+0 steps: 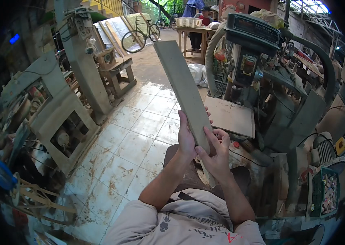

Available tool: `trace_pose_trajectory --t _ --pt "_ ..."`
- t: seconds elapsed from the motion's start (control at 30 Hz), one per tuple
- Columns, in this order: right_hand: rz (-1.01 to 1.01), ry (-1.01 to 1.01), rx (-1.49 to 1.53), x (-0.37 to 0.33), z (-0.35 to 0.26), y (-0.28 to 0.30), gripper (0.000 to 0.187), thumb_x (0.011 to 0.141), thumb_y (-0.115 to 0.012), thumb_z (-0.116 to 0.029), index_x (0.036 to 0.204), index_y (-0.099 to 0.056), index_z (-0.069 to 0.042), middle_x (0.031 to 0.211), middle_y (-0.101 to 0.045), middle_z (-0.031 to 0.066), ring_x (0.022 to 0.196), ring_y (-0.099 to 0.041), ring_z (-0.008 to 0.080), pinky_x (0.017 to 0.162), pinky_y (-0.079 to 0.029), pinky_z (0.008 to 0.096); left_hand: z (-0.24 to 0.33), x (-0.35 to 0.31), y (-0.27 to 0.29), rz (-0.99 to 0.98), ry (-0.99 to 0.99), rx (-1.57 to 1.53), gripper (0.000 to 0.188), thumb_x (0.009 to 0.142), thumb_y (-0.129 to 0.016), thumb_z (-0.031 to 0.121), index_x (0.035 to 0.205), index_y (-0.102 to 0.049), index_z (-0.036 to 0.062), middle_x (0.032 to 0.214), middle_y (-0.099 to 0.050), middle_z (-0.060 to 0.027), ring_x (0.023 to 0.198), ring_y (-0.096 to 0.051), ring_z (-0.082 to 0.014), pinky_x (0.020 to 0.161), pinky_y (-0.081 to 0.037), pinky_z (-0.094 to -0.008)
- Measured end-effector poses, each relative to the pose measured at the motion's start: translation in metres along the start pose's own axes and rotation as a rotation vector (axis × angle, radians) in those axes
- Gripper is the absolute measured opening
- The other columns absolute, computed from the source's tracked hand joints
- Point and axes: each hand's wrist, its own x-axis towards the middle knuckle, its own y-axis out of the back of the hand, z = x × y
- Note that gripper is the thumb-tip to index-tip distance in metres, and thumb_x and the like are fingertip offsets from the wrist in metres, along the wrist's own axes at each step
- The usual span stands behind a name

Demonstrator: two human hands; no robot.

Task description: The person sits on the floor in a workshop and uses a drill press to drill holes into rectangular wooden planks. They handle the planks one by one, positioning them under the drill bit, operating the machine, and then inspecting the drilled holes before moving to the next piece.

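Observation:
A long, flat wooden board (182, 79), greyish and straight-edged, slants up and away in front of me. My left hand (187, 134) wraps round its lower part from the left, thumb along the near face and fingertips showing past the right edge. Lower down, my right hand (217, 152) is closed at the board's right edge, its thumb and fingers pressed against the wood. Below my hands a narrow pale piece of wood (208, 175) sticks out above my lap; whether it is part of the board I cannot tell.
A bench drill (252, 34) stands ahead right, with a work table (231, 116) beside it. At right are a motor (325, 149) and a green basket (323, 192). Left stands a large machine frame (54, 110). Sawdust lies on the tiled floor (127, 143). Far off are a bicycle (140, 36) and another person (205, 18).

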Motion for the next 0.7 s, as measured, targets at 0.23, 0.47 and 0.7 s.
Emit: trace_pose_trajectory --t 0.23,0.47,0.7 --pt "0.060 -0.035 0.070 -0.013 0.014 -0.011 0.064 0.071 -0.080 -0.020 0.130 -0.057 -0.010 0.113 -0.045 0.0119 0.096 -0.044 0.0229 0.086 -0.040 0.0345 0.000 0.000 -0.007 0.067 -0.038 0.058 0.074 0.096 -0.021 0.064 0.127 -0.049 0.0022 0.111 -0.056 -0.0087 0.096 -0.056 -0.0178 0.087 -0.048 -0.0328" --pt "0.065 -0.209 0.140 -0.006 0.005 -0.005 0.072 0.068 -0.082 -0.018 0.131 -0.051 -0.001 0.116 -0.049 0.0095 0.101 -0.048 0.0190 0.089 -0.040 0.0319 -0.002 0.001 0.001 0.095 0.036 0.087 0.076 0.095 -0.023 0.066 0.123 -0.052 0.0017 0.104 -0.059 -0.0085 0.091 -0.058 -0.0181 0.084 -0.049 -0.0335" --pt "-0.089 -0.356 0.230 -0.004 0.011 0.010 0.081 0.067 -0.084 -0.027 0.134 -0.048 0.000 0.114 -0.052 0.0071 0.100 -0.049 0.0155 0.083 -0.042 0.0286 0.001 0.012 -0.001 0.230 0.109 0.094 0.072 0.093 -0.028 0.068 0.110 -0.055 0.0030 0.095 -0.059 -0.0092 0.079 -0.059 -0.0180 0.070 -0.051 -0.0326"
